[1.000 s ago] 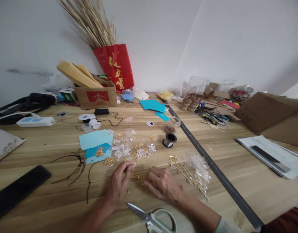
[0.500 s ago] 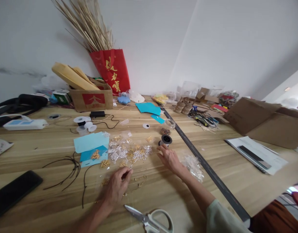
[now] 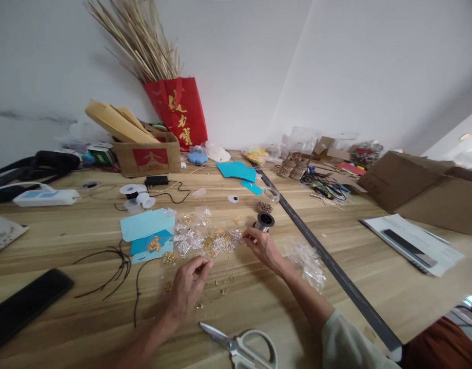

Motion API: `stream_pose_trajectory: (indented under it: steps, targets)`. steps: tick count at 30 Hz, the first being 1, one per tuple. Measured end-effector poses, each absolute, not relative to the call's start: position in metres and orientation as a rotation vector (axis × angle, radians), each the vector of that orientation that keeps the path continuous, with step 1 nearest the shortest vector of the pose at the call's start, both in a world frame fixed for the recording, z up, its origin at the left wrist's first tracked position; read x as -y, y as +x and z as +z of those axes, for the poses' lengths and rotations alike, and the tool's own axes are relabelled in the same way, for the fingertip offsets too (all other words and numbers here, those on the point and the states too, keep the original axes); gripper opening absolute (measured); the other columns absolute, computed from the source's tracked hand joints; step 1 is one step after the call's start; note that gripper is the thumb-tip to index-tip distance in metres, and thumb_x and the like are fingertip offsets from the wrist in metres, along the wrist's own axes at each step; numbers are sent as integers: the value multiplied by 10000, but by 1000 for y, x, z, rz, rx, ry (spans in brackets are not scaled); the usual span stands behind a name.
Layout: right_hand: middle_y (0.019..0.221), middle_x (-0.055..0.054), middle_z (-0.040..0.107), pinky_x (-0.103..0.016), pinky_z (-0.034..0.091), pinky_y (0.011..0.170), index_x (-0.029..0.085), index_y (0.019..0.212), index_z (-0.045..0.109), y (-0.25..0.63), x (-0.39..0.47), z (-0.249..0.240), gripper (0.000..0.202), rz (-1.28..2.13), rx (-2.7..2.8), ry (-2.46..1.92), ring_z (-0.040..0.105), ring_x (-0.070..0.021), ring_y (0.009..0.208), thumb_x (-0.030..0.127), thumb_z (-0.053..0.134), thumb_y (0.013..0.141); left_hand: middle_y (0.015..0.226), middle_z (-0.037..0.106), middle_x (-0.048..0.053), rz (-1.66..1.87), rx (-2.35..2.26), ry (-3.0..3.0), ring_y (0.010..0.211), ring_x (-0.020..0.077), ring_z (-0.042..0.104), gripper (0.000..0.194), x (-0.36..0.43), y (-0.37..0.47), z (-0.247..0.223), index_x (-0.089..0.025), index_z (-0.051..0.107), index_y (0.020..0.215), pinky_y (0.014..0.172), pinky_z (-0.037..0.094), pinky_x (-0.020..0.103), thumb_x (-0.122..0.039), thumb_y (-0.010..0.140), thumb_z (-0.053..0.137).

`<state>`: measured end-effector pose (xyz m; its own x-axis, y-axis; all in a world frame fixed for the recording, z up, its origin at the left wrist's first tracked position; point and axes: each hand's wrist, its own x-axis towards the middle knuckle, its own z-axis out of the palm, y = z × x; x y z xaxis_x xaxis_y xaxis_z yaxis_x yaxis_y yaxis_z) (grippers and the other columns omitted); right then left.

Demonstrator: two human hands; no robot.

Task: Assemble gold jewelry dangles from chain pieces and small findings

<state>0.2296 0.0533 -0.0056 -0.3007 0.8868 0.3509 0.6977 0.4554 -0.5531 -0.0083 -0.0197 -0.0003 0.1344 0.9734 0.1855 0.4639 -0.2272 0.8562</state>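
My left hand [image 3: 190, 283] is closed in a pinch just in front of the piles of small beads; whatever lies between thumb and forefinger is too small to make out. My right hand [image 3: 262, 250] also has its fingertips together, at the right end of the silver jewelry findings [image 3: 222, 245], and any held piece is hidden. Right behind it stands a dark-rimmed wire spool [image 3: 266, 220]. Gold beads [image 3: 154, 244] lie on blue paper [image 3: 138, 245] to the left. A gold chain [image 3: 222, 292] lies beside my left hand, and scissors [image 3: 236, 346] rest nearest me.
Clear plastic bags [image 3: 307, 266] lie right of my right forearm, beside a dark strip [image 3: 336, 277] along the table. Black cords [image 3: 120, 264] and a black phone [image 3: 32, 307] are at left. A notebook [image 3: 413, 246] and cardboard box [image 3: 405, 182] stand at right.
My right hand has drawn left, away from the spool and towards the silver findings, its fingertips now together. My left hand keeps its pinch, nearly in place. The view has shifted slightly.
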Motion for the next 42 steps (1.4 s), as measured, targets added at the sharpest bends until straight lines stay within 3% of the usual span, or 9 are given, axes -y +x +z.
stream_pose_trajectory:
  steps: [4,6,9,12,15,18,28,38,42]
  targets:
    - [756,-17,631,-209,423,627,174,790,594,230,-41,-2,107,411,2078,-1266,578,-126,668,142,500,830,738,623,35,1061,-1282,1862,685,158,563,249,8,0,15,-167,604,735,638,442,258,-326,852,452]
    - [764,-22,627,-213,418,615,175,801,594,228,-34,1,115,410,2084,-1243,571,-126,664,146,492,848,961,646,72,1069,-1227,1864,744,154,585,218,-1,9,19,-165,633,893,668,470,264,-284,842,458]
    - [760,-24,617,-216,406,594,175,817,592,223,-25,6,110,409,2089,-1235,553,-125,643,154,495,865,1203,580,108,1006,-1200,1761,722,134,599,357,-15,24,18,-170,574,1137,632,494,263,-257,795,516]
    - [780,-27,616,-216,405,600,176,832,592,222,-22,9,102,428,2079,-1194,554,-124,652,154,498,868,1053,653,100,884,-1106,1636,689,141,609,440,-25,38,11,-149,561,1162,602,495,261,-257,737,593]
    - [769,-28,616,-212,409,609,173,823,591,225,-23,9,104,446,2041,-1180,560,-127,667,157,498,866,707,650,36,813,-1024,1555,564,122,565,254,-29,46,7,-115,643,914,522,455,231,-307,767,566]
    - [726,-17,606,-208,410,607,171,792,583,234,-28,8,121,454,2001,-1207,554,-124,649,162,487,865,565,567,-10,808,-1009,1495,469,89,489,270,-31,45,10,-121,617,700,465,403,204,-371,781,554]
    - [702,-9,610,-206,397,593,181,761,588,263,-38,9,125,409,1929,-1399,569,-133,617,178,482,828,532,553,-26,890,-1132,1372,455,76,457,297,-27,15,46,-136,587,643,450,372,196,-425,694,627]
    - [700,-11,622,-216,413,607,180,766,607,262,-36,9,165,374,2029,-1454,591,-141,638,145,456,822,532,543,-24,1034,-1238,1387,474,87,465,275,-17,-16,51,-138,608,681,467,407,205,-410,713,623]
    - [1076,-76,619,-251,456,653,197,1062,595,254,-23,18,280,300,2192,-1496,602,-127,655,156,564,787,510,490,-44,1001,-1243,1487,474,86,453,246,-9,-17,43,-146,594,671,470,398,196,-379,749,589]
